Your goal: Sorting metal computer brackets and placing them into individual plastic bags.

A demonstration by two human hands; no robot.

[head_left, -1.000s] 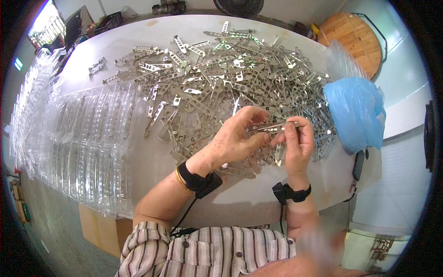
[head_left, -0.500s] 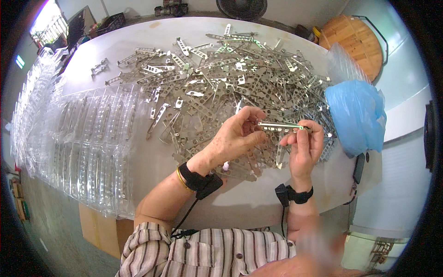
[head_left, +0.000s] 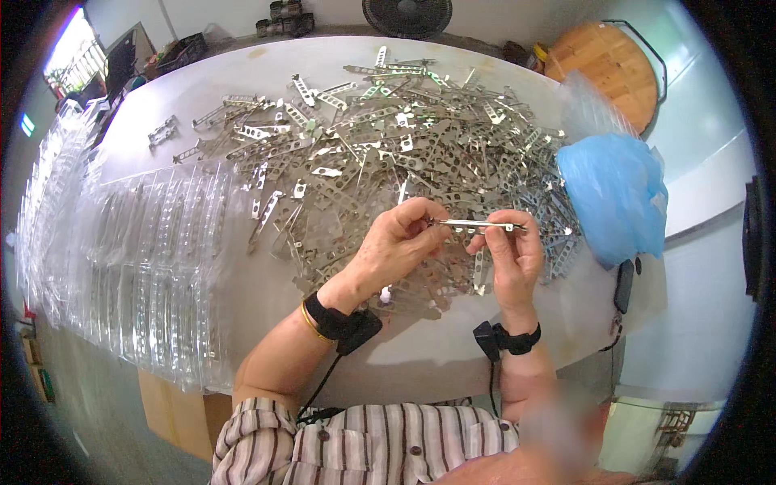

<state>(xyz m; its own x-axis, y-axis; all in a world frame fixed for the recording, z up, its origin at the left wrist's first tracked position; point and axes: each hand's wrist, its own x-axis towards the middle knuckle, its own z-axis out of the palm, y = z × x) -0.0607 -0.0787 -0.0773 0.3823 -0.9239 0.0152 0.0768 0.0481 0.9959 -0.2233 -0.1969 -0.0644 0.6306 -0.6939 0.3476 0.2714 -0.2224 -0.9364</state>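
A narrow, shiny metal bracket [head_left: 473,224] is stretched level between my two hands, above the near part of a big heap. My left hand [head_left: 402,242] pinches its left end between thumb and fingers. At the other end, my right hand [head_left: 515,249] grips it with thumb and bent fingers. Beneath and beyond both hands spreads the heap of loose metal brackets [head_left: 356,153], long strips with rows of round holes. My fingertips partly hide both ends of the held bracket.
Clear plastic trays [head_left: 153,275] filled with brackets lie at the left, beside stacked clear trays [head_left: 52,218]. A blue plastic bag [head_left: 613,198] stands at the right edge of the white table [head_left: 323,380]. Behind it leans a round wooden board [head_left: 606,73]. A dark fan [head_left: 406,14] is at the back.
The bracket has turned a little about its length, showing a narrower edge. Both hands still hold it. The whole view has shifted slightly.
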